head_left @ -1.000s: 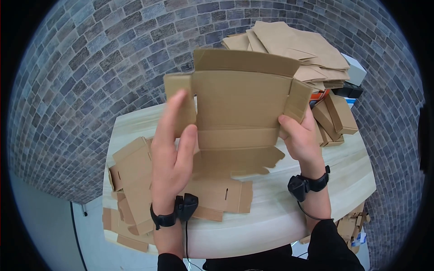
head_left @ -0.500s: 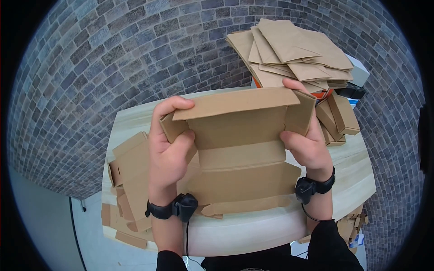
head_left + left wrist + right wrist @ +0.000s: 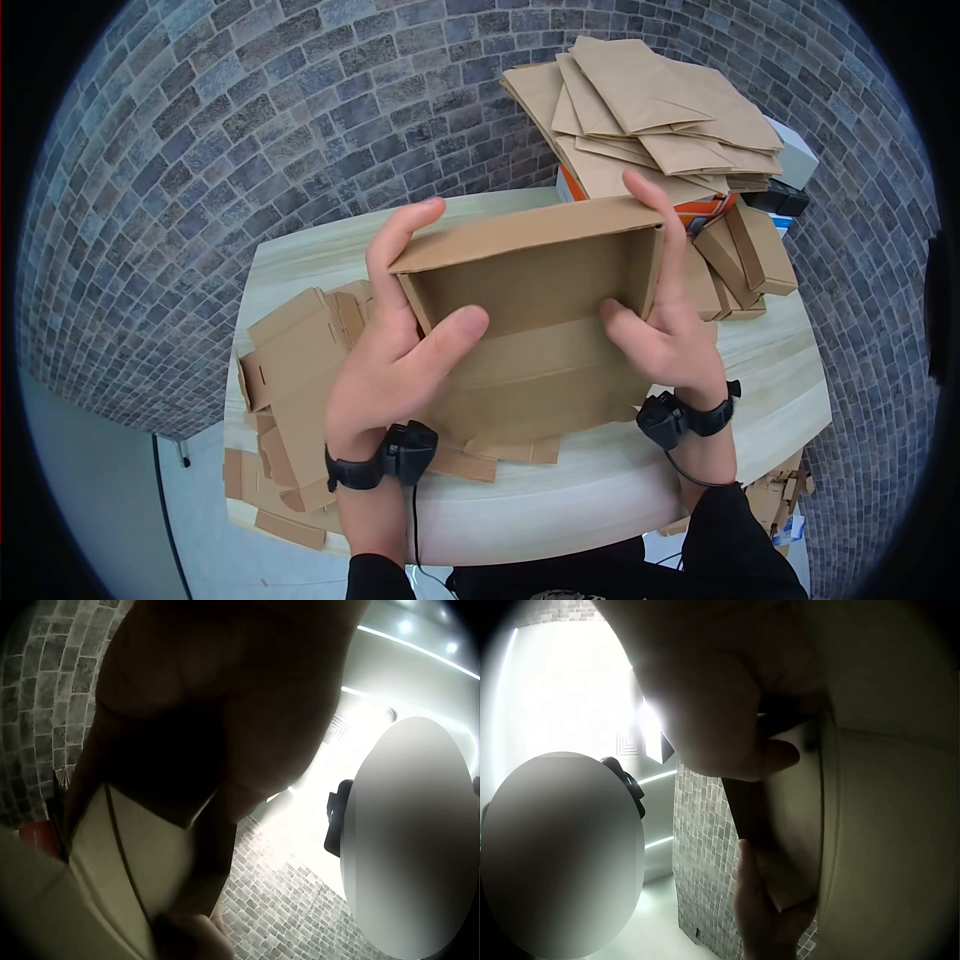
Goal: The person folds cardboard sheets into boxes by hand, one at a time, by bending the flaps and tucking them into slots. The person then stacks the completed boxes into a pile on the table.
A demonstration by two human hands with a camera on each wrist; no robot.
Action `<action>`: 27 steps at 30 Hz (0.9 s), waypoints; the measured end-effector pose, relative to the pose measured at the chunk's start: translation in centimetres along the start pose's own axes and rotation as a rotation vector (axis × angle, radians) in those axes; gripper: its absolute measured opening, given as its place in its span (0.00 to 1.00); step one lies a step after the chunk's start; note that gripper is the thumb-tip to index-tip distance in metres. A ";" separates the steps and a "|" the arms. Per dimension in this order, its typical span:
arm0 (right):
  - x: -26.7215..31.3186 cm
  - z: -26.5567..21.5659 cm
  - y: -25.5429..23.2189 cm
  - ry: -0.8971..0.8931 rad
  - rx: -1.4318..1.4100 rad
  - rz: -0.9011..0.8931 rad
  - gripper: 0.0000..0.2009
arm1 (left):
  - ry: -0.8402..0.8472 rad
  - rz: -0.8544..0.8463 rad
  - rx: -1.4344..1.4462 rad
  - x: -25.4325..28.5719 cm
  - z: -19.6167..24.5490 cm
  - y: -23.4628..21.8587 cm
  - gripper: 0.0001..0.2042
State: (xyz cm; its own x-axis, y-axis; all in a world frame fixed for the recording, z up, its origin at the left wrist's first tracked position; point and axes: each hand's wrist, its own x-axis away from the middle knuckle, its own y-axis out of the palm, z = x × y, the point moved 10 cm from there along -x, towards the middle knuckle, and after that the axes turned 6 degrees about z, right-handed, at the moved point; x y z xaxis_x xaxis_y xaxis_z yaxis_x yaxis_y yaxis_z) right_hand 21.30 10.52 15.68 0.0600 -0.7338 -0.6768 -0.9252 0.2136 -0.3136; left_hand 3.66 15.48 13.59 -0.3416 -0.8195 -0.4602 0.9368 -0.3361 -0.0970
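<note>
Side flaps point(image 3: 645, 270) have swung square, making smooth brown cardboard point(image 3: 535, 285) a shallow trough gripped between both hands point(image 3: 390, 350) point(image 3: 675, 330).

The head camera looks forward and down on the cardboard box point(image 3: 540, 320) from above its near side, with the worktop point(image 3: 520, 525) around it. The left wrist camera point(image 3: 410, 454) and right wrist camera point(image 3: 661, 420) sit close to the box, facing up past it toward the ceiling point(image 3: 577, 690); all three views share the box.
</note>
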 end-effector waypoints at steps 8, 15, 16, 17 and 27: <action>-0.1 2.2 0.0 0.171 -0.191 0.007 0.37 | 0.064 -0.082 0.222 -0.7 -0.4 -0.5 0.36; -0.2 4.6 0.3 0.338 -0.672 -0.024 0.37 | -0.246 -0.120 0.727 -1.1 -2.7 -0.2 0.28; -0.2 5.4 0.3 0.384 -0.690 -0.008 0.38 | -0.251 -0.095 0.738 -1.0 -2.8 -0.2 0.27; -0.2 6.0 0.2 0.431 -0.708 0.008 0.38 | -0.256 -0.071 0.749 -1.0 -2.9 -0.2 0.26; 1.0 9.2 0.6 0.768 -0.806 0.030 0.37 | -0.136 -0.063 0.722 -0.8 -2.1 0.9 0.63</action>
State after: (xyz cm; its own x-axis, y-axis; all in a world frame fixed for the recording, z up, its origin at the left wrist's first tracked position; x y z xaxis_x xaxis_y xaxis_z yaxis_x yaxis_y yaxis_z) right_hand 24.28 15.82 8.68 0.0439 -0.9990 0.0022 -0.9118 -0.0391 0.4087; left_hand 4.91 16.81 12.04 -0.4437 -0.8228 -0.3552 0.6481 -0.5683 0.5069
